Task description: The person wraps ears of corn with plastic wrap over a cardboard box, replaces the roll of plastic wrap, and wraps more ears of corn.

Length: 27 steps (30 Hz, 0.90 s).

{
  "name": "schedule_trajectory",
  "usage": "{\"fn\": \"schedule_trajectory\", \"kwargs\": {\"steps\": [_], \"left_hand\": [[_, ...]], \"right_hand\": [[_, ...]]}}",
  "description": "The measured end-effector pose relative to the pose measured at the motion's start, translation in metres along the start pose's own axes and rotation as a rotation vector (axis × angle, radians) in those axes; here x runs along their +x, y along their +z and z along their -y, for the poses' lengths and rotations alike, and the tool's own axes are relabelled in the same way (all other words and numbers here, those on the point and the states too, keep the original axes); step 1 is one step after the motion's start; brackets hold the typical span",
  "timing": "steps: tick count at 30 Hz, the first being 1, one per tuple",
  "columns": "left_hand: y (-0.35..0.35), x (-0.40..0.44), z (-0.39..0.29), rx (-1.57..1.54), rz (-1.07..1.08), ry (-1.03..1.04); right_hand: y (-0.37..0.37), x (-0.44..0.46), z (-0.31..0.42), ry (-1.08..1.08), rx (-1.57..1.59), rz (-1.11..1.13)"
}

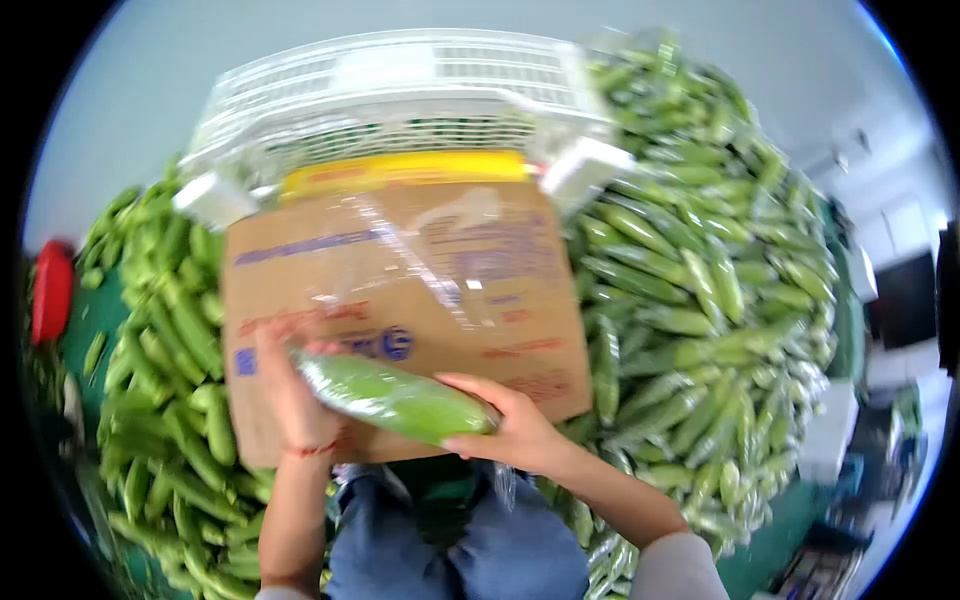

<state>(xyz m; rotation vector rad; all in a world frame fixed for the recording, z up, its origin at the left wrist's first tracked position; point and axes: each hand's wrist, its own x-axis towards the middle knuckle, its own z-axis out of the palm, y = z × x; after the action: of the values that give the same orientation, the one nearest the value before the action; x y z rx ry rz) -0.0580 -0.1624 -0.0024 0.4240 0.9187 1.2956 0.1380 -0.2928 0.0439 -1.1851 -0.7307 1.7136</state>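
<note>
A green zucchini (pixel 392 397) in shiny clear plastic film lies slantwise in the air above a cardboard sheet. My right hand (pixel 510 425) is closed around its lower right end, thumb on top. My left hand (pixel 292 385), with a red string on the wrist, is upright beside the upper left end and seems to touch it. Motion smears its fingers, so their grip cannot be made out. Beneath both hands the brown cardboard (pixel 410 270) carries blue and red print and strips of clear tape.
Unwrapped zucchini (pixel 180 340) are heaped on the left, film-wrapped zucchini (pixel 700 300) on the right. Behind the cardboard are a yellow strip (pixel 405 168) and a white plastic crate (pixel 390 75). A red object (pixel 53 290) stands far left. My knees are below the cardboard's near edge.
</note>
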Motion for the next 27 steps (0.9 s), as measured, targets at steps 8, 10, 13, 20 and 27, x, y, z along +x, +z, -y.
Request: {"fn": "schedule_trajectory", "kwargs": {"steps": [8, 10, 13, 20, 27], "left_hand": [[-0.041, -0.050, 0.002, 0.551, 0.375, -0.706], [-0.029, -0.072, 0.007, 0.866, 0.565, -0.271], [0.009, -0.094, 0.012, 1.094, 0.734, 0.422], [0.100, -0.080, 0.029, 1.594, 1.231, 0.405], [-0.011, -0.009, -0.005, 1.723, 0.792, 0.869]], "right_hand": [[-0.008, 0.014, 0.047, -1.008, 0.105, 0.217], [-0.007, 0.009, 0.044, -0.966, 0.230, 0.142], [-0.010, 0.021, 0.025, -1.004, 0.470, -0.156], [-0.074, 0.007, -0.043, -0.475, 0.629, -0.624], [-0.264, -0.020, 0.063, -0.840, 0.510, -0.936]]}}
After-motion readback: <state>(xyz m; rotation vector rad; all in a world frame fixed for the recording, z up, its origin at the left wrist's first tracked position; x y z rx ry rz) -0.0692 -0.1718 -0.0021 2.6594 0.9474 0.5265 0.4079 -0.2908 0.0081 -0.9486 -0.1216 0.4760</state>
